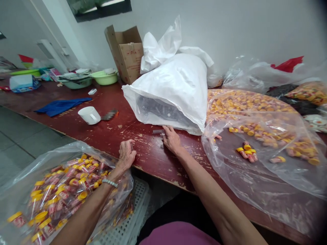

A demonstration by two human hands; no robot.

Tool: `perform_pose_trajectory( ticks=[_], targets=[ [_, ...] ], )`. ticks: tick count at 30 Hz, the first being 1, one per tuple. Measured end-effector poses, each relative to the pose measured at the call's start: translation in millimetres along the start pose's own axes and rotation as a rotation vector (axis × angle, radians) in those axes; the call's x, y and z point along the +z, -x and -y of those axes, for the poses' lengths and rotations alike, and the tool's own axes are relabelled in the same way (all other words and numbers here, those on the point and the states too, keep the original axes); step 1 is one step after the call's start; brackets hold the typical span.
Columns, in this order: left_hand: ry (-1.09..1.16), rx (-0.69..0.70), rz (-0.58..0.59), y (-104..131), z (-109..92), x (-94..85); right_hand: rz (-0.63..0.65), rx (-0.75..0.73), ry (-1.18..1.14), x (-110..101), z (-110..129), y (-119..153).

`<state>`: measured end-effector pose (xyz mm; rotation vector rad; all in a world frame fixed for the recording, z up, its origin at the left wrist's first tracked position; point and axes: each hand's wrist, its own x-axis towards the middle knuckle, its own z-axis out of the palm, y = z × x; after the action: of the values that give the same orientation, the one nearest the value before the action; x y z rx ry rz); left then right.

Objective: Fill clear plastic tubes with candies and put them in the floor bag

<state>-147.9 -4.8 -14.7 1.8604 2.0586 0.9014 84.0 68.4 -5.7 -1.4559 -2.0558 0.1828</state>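
My left hand (pixel 127 154) is closed near the table's front edge, its fingers curled round something small that I cannot make out. Further right, my right hand (pixel 171 139) touches a small clear tube (pixel 158 131) on the table, just below the mouth of a big white sack (pixel 178 85). Clear empty containers (pixel 160 109) show inside the sack. At the lower left, a plastic bag holds many yellow-capped tubes (pixel 52 200) with red and white contents. On the right, a clear sheet or bag (pixel 245 173) bears several small yellow-capped pieces (pixel 249 153).
A white cup (pixel 89 115) and a blue cloth (pixel 61 106) lie on the red table (pixel 109 132) at the left. Behind them stand basins (pixel 104 78) and a cardboard box (pixel 130 56). A white perforated crate (pixel 138 197) is below the table edge.
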Motion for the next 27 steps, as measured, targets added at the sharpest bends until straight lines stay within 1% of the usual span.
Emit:
perform_pose_trajectory(
  ticks=[2,4,6,9,11,12,16,18,20,21,23,25,27],
  targets=[
    [-0.028,0.002,0.008,0.3,1.9,-0.1,0.059,-0.048,0.028,6.8,0.7,-12.4],
    [0.034,0.011,-0.021,-0.9,5.4,-1.3,0.096,-0.050,0.044,12.2,0.6,-19.2],
    [0.178,-0.025,-0.048,-3.1,7.6,-3.3,0.102,-0.027,0.050,15.1,-0.1,-20.7],
    [0.509,-0.158,-0.069,-7.0,1.8,-6.5,0.104,0.051,-0.048,13.8,-0.1,-15.2],
    [0.756,-0.249,-0.065,-9.5,-9.1,-7.3,0.125,0.095,-0.186,10.0,2.1,-7.3],
    [0.869,-0.295,-0.055,-10.9,-15.9,-6.9,0.139,0.112,-0.299,7.7,4.2,-2.1],
    [1.195,-0.453,0.025,-18.1,-45.3,0.2,0.178,0.205,-0.936,-2.1,20.3,25.4],
    [1.353,-0.529,0.063,-22.3,-59.7,5.9,0.217,0.237,-1.140,-6.1,31.3,39.9],
    [1.501,-0.616,0.105,-25.6,-74.1,11.3,0.247,0.230,-1.222,-8.4,41.9,51.5],
    [1.560,-0.658,0.133,-26.5,-81.1,13.7,0.241,0.215,-1.229,-8.7,46.4,55.7],
    [1.657,-0.724,0.164,-26.7,-94.3,17.8,0.185,0.189,-1.210,-7.7,52.5,61.4],
    [1.751,-0.766,0.152,-25.0,-105.2,21.2,0.120,0.180,-1.172,-5.6,54.6,64.3],
    [1.838,-0.787,0.114,-22.0,-113.3,24.6,0.060,0.185,-1.116,-3.6,53.0,65.8]
  ],
)
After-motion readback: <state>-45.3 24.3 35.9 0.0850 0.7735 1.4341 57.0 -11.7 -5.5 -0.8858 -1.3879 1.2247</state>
